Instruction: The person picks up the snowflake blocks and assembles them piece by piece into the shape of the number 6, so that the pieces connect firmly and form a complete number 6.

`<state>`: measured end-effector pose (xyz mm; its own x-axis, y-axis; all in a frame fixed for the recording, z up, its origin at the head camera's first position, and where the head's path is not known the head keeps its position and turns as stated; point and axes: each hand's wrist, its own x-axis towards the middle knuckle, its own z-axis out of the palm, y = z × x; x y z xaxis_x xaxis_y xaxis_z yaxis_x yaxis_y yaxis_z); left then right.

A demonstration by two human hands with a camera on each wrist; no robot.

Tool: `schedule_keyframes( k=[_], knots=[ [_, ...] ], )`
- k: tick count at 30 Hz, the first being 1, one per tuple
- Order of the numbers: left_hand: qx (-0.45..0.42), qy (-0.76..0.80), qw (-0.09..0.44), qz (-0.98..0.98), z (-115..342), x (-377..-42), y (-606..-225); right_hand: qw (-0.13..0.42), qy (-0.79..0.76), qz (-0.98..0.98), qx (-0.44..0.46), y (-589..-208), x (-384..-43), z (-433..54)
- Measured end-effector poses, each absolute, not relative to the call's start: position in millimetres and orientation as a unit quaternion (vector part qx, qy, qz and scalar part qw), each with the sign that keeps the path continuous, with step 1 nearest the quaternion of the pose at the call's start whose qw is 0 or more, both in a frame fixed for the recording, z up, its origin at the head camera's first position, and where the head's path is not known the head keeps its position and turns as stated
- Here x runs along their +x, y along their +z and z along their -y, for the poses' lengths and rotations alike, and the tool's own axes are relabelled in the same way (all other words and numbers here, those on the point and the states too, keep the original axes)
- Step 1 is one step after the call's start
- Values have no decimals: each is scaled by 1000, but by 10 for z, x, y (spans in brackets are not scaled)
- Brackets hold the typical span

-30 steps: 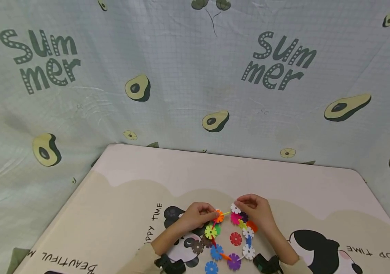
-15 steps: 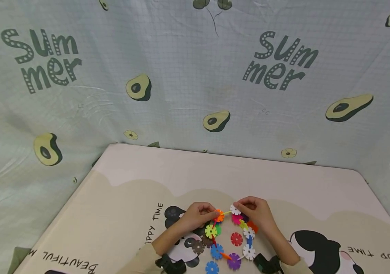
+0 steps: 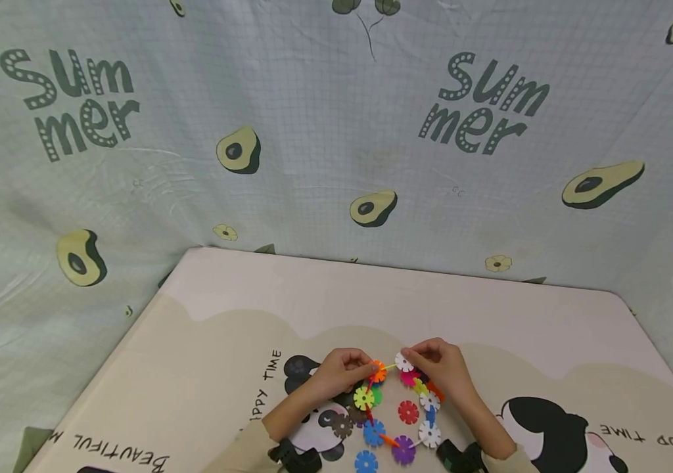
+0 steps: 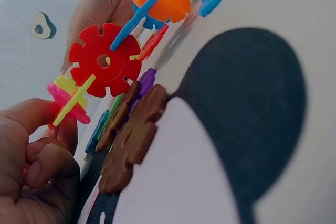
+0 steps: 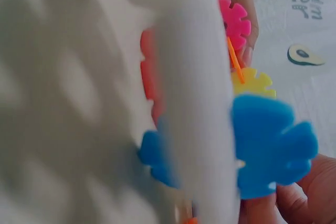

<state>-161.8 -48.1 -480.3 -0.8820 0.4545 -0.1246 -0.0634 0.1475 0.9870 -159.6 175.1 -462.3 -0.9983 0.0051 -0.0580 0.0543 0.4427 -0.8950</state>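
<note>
Notched plastic snowflake discs are joined edge to edge into a ring-shaped chain. At its far left my left hand (image 3: 345,371) pinches an orange disc (image 3: 378,373). My right hand (image 3: 443,364) pinches a white disc (image 3: 404,362) at the far right. A yellow disc (image 3: 392,366), seen edge-on, spans between those two; whether it is slotted at both ends I cannot tell. The near side of the chain runs through a blue disc (image 3: 374,432) and a purple disc (image 3: 404,450). In the right wrist view, a blurred white disc (image 5: 194,103) hides much of the chain.
Inside the ring lies a loose red disc (image 3: 408,412). Brown discs (image 3: 342,427) lie left of the chain, and another blue disc (image 3: 366,462) lies near the front. The table mat (image 3: 224,374) has printed pandas; a printed curtain (image 3: 313,131) hangs behind.
My right hand and the white disc have shifted slightly left, toward the orange disc. My left hand stays almost still, keeping its pinch.
</note>
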Motion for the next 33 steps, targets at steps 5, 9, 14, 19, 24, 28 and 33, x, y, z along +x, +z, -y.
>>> schedule_keyframes(
  k=[5,9,14,19,24,28,33],
  knots=[
    [137,637,200,-732,479,-1614,-4806,38,-513,-856,44,-4608,-1610,-1754],
    [138,641,202,-727,478,-1617,-4819,66,-527,-843,81,-4595,-1629,-1773],
    [132,645,207,-723,487,-1625,-4810,92,-556,-822,77,-4590,-1638,-1782],
    [129,651,207,-719,491,-1630,-4805,95,-575,-809,78,-4602,-1645,-1788],
    [129,642,212,-725,484,-1631,-4800,105,-584,-803,54,-4592,-1644,-1807],
    [134,637,211,-729,486,-1629,-4795,117,-581,-805,28,-4583,-1642,-1818],
    [128,632,210,-735,485,-1622,-4795,122,-586,-801,7,-4604,-1638,-1819]
  ],
)
